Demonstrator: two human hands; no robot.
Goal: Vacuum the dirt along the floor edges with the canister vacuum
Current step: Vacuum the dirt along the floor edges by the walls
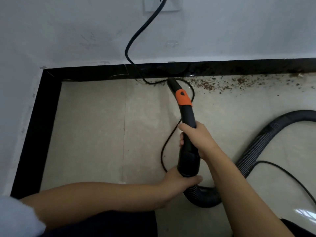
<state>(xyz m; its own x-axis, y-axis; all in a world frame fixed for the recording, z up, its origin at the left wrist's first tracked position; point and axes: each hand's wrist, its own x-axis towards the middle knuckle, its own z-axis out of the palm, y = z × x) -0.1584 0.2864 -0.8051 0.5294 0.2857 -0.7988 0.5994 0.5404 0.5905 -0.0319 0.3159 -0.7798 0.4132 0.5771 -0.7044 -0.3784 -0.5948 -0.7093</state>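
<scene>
Where tile floor meets black skirting | dirt scattered | white wall

No readable txt, label, brand or no. anywhere. Orange collar on vacuum wand carries small dark mark, no lettering legible. Wall plate above wand: blank, unmarked.

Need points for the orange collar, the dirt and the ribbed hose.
orange collar (183, 98): head view, middle of the band.
dirt (210, 85): head view, densest patch by the baseboard.
ribbed hose (256, 144): head view, mid-curve.
</scene>
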